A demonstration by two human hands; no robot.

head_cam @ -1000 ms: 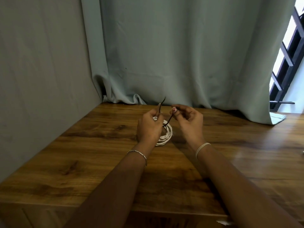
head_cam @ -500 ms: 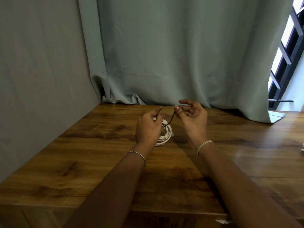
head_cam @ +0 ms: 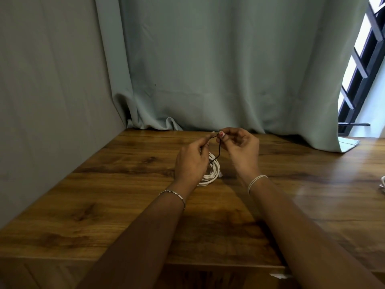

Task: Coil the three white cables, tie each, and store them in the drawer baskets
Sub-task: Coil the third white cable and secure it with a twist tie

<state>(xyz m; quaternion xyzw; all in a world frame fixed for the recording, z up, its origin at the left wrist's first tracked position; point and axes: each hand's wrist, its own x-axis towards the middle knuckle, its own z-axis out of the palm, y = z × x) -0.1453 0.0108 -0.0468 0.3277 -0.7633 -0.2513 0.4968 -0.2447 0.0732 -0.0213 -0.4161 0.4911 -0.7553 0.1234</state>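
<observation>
Item 1: coiled white cable. It lies flat on the counter, in the far middle of the surface, at 12 o'clock from the person. Its 9 o'clock side is hidden behind the left hand.

Item 2: black tie. A thin dark strand rises from the coil's top edge and bends over to run between the 2 hands.

Item 3: left hand. The fingers are curled, and thumb and forefinger pinch 1 end of the black tie. It sits at 9 o'clock of the coil. Whether it also touches the coil cannot be told. A thin metal bracelet is on the wrist.

Item 4: right hand. It is raised at 1 o'clock of the coil, with thumb and forefinger pinching the other end of the tie and the remaining fingers loosely curled. A pale band is on the wrist.

Item 5: surroundings. A grey-green curtain hangs at 12 o'clock, its hem resting on the counter. There is a grey wall at 9 o'clock and a black window grille at 2 o'clock. A white object, cut by the frame edge, is at 3 o'clock.
</observation>
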